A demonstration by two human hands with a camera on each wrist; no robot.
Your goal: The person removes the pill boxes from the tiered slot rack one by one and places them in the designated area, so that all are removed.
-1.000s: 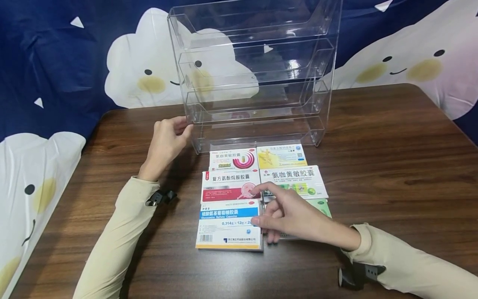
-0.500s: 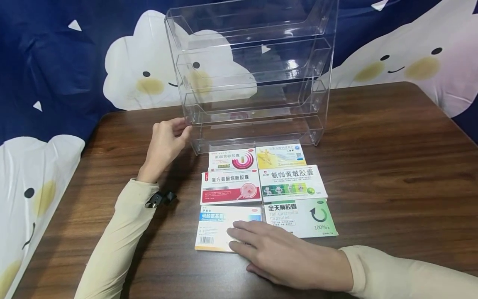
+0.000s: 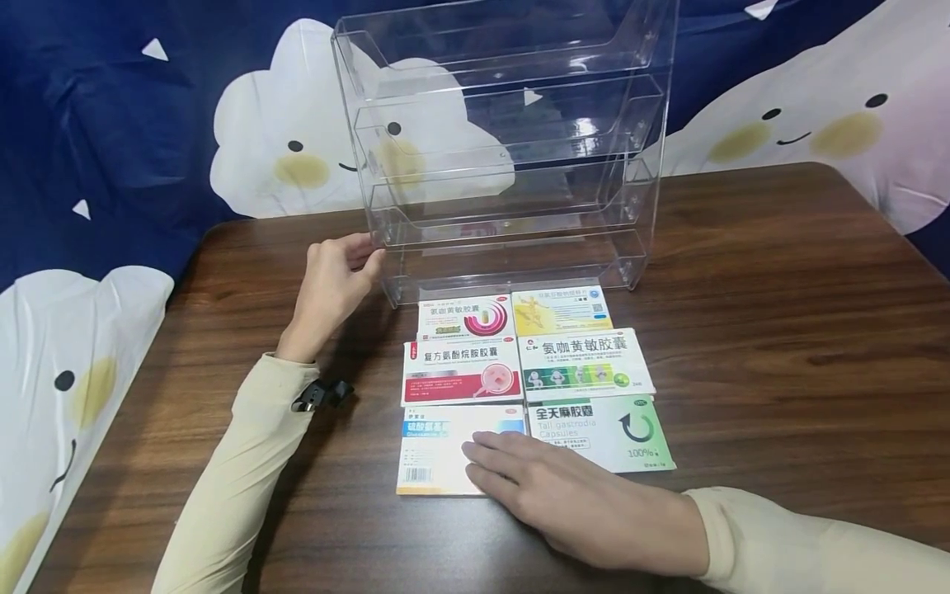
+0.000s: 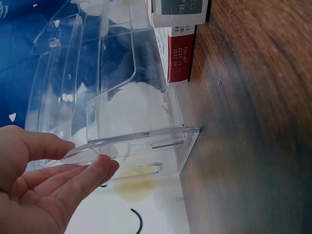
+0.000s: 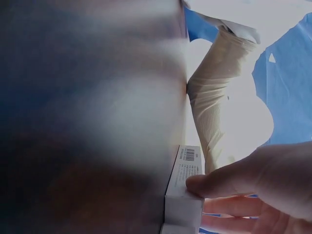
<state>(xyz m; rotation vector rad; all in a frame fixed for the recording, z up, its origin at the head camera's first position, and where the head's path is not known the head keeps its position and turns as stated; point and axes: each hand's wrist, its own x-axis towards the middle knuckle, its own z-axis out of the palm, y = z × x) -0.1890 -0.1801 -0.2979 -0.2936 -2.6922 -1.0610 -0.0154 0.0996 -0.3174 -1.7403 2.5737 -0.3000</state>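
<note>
A clear tiered plastic display rack (image 3: 512, 198) stands at the back of the table. My left hand (image 3: 330, 289) pinches its lower left side edge, with thumb and fingers on either side of the clear panel (image 4: 139, 139). Six-pack-like rows of flat medicine boxes lie before the rack, in two columns. On the nearest left one, a blue-and-white medicine box (image 3: 426, 462), my right hand (image 3: 579, 499) rests with fingers laid over its top. In the right wrist view my thumb (image 5: 214, 183) touches the side of a white box (image 5: 183, 195).
Beside it lies a green-and-white box (image 3: 638, 445). Behind are a red-and-white box (image 3: 445, 384), a white box with a green strip (image 3: 586, 375), a pink-ringed box (image 3: 453, 313) and a yellow box (image 3: 560, 309). A blue curtain (image 3: 134, 124) hangs behind the wooden table (image 3: 779, 330).
My right hand has come from above the boxes down onto the blue-and-white box, uncovering the green-and-white one. My left hand has stayed at the rack's edge.
</note>
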